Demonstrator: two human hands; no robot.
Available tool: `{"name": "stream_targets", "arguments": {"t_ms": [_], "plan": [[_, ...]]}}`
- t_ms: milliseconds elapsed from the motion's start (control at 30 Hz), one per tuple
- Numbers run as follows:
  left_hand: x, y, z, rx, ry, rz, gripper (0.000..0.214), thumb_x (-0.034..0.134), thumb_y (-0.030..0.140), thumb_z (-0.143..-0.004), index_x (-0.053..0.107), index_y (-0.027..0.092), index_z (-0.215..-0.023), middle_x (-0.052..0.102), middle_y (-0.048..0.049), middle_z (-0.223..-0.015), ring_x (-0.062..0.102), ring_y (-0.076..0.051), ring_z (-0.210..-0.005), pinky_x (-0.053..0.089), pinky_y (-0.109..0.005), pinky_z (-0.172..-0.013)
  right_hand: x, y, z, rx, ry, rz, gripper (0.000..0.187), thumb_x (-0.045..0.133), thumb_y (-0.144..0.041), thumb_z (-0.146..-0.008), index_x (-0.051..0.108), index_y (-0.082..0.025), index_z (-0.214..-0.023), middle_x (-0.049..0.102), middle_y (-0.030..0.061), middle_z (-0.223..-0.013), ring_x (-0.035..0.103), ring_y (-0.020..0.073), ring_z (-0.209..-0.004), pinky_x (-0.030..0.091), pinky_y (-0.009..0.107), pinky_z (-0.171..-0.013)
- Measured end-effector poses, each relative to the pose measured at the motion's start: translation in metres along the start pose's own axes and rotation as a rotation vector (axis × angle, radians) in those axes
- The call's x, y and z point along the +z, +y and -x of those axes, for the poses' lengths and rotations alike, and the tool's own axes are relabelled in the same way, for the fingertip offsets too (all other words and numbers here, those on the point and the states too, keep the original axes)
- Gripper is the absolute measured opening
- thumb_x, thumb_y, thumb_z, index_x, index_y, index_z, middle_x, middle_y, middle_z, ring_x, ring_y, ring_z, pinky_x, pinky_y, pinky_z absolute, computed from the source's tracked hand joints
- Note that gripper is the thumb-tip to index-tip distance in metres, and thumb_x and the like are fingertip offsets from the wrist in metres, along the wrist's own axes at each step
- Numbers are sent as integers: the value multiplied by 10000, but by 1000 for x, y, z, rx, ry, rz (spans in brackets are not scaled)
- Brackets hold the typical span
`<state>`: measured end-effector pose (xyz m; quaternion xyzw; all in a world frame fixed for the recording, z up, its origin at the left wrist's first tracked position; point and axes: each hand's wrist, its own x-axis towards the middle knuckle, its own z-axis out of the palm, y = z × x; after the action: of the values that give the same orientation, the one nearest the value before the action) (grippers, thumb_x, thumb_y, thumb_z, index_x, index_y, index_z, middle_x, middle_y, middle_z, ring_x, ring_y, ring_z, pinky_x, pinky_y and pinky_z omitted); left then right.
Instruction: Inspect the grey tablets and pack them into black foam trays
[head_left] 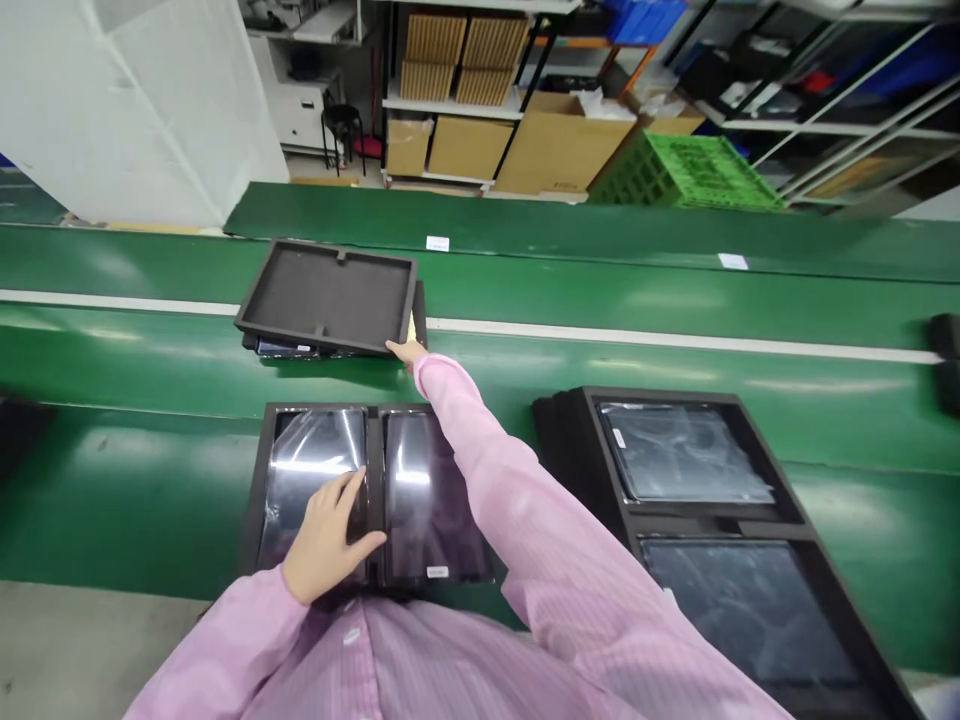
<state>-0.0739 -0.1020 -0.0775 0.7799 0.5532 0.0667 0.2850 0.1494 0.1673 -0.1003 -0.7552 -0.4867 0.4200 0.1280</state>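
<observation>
My right hand is stretched forward, pinching the near right corner of an empty black foam tray. That tray rests askew over another dark tray, where the edge of a glossy screen panel with a small label peeks out. Close to my body lies a black two-compartment foam tray with a film-covered screen panel on the left and a second screen panel on the right. With fingers spread, my left hand is over the left panel; whether it touches the film is hard to tell.
At the right stands a stack of black foam trays, the top one holding two wrapped screen panels. A white strip runs along the green work surface. Behind are a green crate, cardboard boxes and shelving.
</observation>
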Motion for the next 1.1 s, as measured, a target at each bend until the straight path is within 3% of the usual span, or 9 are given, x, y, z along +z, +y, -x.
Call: {"name": "stream_targets", "arguments": {"t_ms": [133,267,400,533,600,700,800,933,1100], "plan": [[-64,-42,-44,-14,110,30,606,476,522,-925,475,192,-1433,526,-146,-1443,492,-280,-1354,414,-470,-1149,-3,-4,-17,95,-73,-82,371,579,-318,-915,602,-11,-1121,708,131,-734,705,200,-616,585,303,-607],[-111,-68,-136,57,353,-125,583,536,459,-898,522,138,-1385,526,-192,-1404,465,-321,-1358,380,-504,-1152,-34,-7,-23,64,-70,-183,372,523,-382,-934,609,-36,-1041,652,70,-607,656,168,-508,582,270,-555],[-121,-80,-240,153,474,-324,773,688,338,-804,392,131,-1487,302,-242,-1573,250,-405,-1482,213,-593,-1191,-61,-4,-24,-10,-42,-224,392,547,-427,-926,621,-44,-964,645,82,-591,664,190,-519,584,281,-553],[-108,-101,-302,228,244,-349,423,667,283,-805,643,175,-1213,584,-168,-1335,456,-354,-1336,314,-556,-1147,-65,18,-40,-129,-8,-180,430,444,-453,-993,631,-67,-1023,702,108,-736,700,174,-618,585,263,-615],[-100,-116,-311,252,205,-270,289,614,292,-833,676,171,-1088,631,-146,-1218,532,-302,-1219,408,-477,-1094,-64,34,-54,-185,35,-105,411,377,-392,-1027,639,-79,-1074,722,120,-868,714,161,-740,581,258,-718],[-92,-134,-308,277,277,-160,246,592,328,-836,672,178,-1014,621,-141,-1189,523,-285,-1196,421,-460,-1091,-58,54,-78,-254,110,73,304,524,-272,-971,624,-86,-1190,692,145,-1079,682,188,-966,523,309,-926],[-90,-145,-296,275,306,-139,200,590,357,-832,679,203,-924,617,-136,-1164,521,-296,-1182,414,-494,-1091,-49,62,-95,-356,124,253,589,741,-274,-823,532,-130,-1354,597,169,-1252,586,247,-1163,425,373,-1060],[-93,-156,-289,317,232,-210,195,581,357,-826,690,224,-917,615,-138,-1169,519,-312,-1181,414,-517,-1077,-43,55,-114,-461,60,428,919,934,-309,-554,514,-202,-1364,507,162,-1337,473,342,-1270,369,468,-1095],[-94,-161,-289,313,149,-281,177,579,341,-806,681,221,-888,623,-138,-1134,537,-322,-1121,443,-513,-1032,-44,42,-135,-447,15,504,804,925,-321,-574,556,-155,-1268,529,170,-1262,535,346,-1188,449,457,-1020]]}}
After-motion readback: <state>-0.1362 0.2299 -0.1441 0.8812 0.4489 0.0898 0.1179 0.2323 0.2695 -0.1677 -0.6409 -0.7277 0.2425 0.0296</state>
